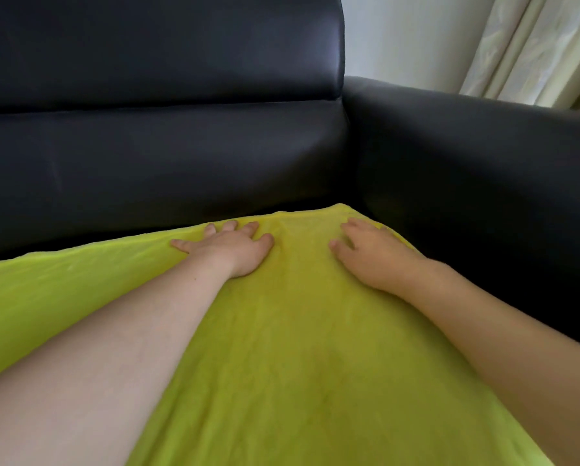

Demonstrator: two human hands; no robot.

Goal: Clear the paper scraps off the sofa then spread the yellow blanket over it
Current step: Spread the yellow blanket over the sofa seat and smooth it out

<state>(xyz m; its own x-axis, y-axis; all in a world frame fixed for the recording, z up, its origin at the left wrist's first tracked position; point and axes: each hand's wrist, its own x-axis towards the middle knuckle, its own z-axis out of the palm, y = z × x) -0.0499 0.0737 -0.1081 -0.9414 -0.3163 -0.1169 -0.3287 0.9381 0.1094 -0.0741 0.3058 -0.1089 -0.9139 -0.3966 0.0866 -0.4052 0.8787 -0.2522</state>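
The yellow blanket lies flat over the seat of the black leather sofa and reaches close to the backrest. My left hand presses palm-down on the blanket near its far edge, fingers spread. Near the blanket's far right corner, my right hand rests on the cloth with fingers slightly bent, holding nothing. No paper scraps are in view.
The sofa's armrest runs along the right side of the seat. Behind it stand a pale wall and a light curtain. A dark strip of bare seat shows between the blanket and the backrest.
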